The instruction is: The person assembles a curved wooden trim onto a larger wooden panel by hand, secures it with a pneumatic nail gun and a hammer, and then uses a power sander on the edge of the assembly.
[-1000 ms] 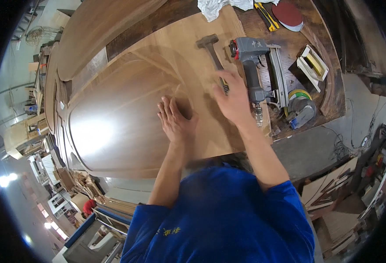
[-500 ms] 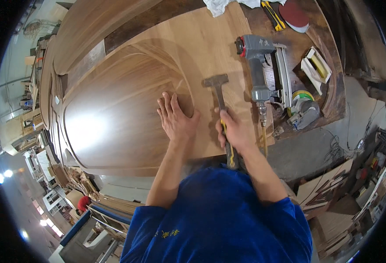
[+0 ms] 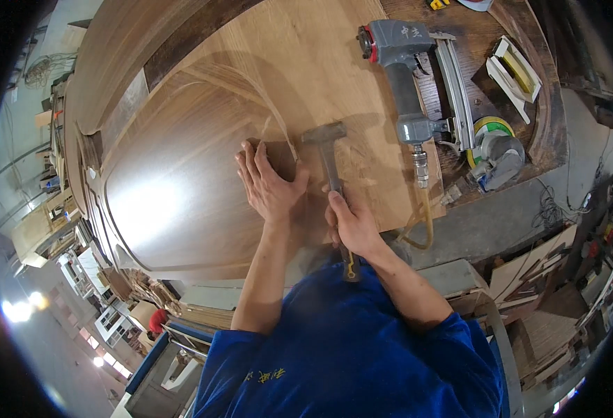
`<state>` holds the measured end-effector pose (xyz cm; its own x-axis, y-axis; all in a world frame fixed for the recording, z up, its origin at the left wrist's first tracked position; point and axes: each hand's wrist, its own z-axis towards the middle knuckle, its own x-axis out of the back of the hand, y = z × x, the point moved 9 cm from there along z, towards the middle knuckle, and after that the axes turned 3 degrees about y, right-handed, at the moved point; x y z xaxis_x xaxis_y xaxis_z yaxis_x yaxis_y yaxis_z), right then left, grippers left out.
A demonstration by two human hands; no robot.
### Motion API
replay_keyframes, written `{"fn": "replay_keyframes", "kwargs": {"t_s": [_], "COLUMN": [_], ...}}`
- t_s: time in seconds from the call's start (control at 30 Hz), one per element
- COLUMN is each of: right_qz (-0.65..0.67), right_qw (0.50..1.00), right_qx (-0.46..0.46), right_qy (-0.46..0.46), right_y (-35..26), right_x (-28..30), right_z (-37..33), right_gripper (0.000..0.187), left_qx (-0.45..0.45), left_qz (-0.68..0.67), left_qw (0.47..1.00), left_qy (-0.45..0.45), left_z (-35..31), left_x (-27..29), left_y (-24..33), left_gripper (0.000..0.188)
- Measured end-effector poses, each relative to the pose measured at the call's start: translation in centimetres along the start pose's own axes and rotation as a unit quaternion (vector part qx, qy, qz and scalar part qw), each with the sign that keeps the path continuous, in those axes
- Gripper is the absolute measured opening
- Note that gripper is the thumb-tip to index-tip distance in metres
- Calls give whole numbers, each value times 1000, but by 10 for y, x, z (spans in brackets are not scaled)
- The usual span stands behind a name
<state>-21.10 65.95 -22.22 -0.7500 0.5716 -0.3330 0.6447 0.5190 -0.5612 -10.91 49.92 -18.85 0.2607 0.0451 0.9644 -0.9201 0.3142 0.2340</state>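
Note:
My left hand (image 3: 273, 188) lies with fingers extended on a brown wooden panel (image 3: 195, 174), close to its curved right end. A thin curved wood strip (image 3: 278, 115) runs around that end, just beyond my fingertips. In my right hand (image 3: 356, 221) is a hammer (image 3: 329, 164), gripped around its dark and yellow handle. The hammer's metal head is just right of the strip, over a lighter wood board (image 3: 348, 76); whether it touches either is unclear. My left thumb is near the strip's lower end.
Right of the hammer lies a grey nail gun (image 3: 407, 94) with a yellowish air hose (image 3: 428, 223). Beyond it are a grey power tool (image 3: 503, 161), a green-and-yellow ring (image 3: 491, 127) and a white-and-yellow tool (image 3: 519, 73). A person in red (image 3: 158, 320) is at lower left.
My right hand has brought the hammer left, so its head is now beside the curved strip. My left hand stays on the panel. The whole view has shifted slightly.

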Motion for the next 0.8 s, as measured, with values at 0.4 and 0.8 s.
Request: {"fn": "replay_keyframes", "kwargs": {"t_s": [0.4, 0.8], "right_qz": [-20, 56], "right_qw": [1000, 997], "right_qx": [-22, -25], "right_qy": [9, -41], "right_y": [-35, -16], "right_x": [25, -4], "right_z": [21, 19], "right_gripper": [41, 29], "left_qx": [6, -5], "left_qz": [20, 37], "left_qw": [1000, 999], "left_qy": [12, 8], "left_z": [1, 1], "left_x": [7, 2], "left_y": [8, 3], "left_gripper": [85, 86]}}
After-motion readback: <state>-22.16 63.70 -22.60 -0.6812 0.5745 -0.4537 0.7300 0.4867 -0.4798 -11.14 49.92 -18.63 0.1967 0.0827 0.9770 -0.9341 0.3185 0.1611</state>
